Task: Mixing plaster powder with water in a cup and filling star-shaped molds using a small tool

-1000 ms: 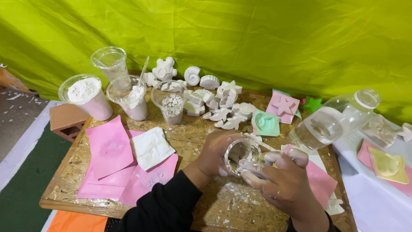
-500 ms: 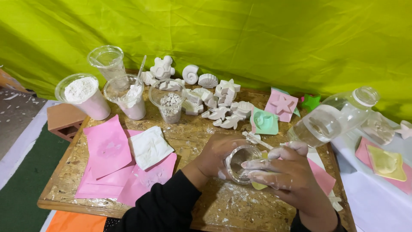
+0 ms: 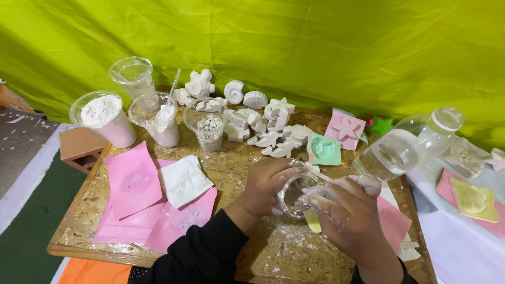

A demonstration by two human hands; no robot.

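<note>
My left hand [image 3: 267,185] grips a small clear plastic cup [image 3: 294,195] from the left, just above the chipboard table [image 3: 247,247]. My right hand [image 3: 351,223] is against the cup's right side, fingers closed on a thin white stick [image 3: 315,173] that lies across the cup's rim. A yellow piece [image 3: 313,222] shows beneath the cup. What the cup holds is unclear. Both sleeves are black.
A clear bottle [image 3: 407,147] lies tilted at the right. At the back stand cups of white powder [image 3: 105,118], paste [image 3: 158,121] and chips [image 3: 209,126], beside several white plaster shapes [image 3: 268,126]. Pink sheets [image 3: 134,181], a white cloth [image 3: 183,180] and coloured moulds [image 3: 323,150] lie around. A yellow-green cloth hangs behind.
My right hand has come further over the cup's right side and the cup has shifted slightly lower. The view has drifted a little.
</note>
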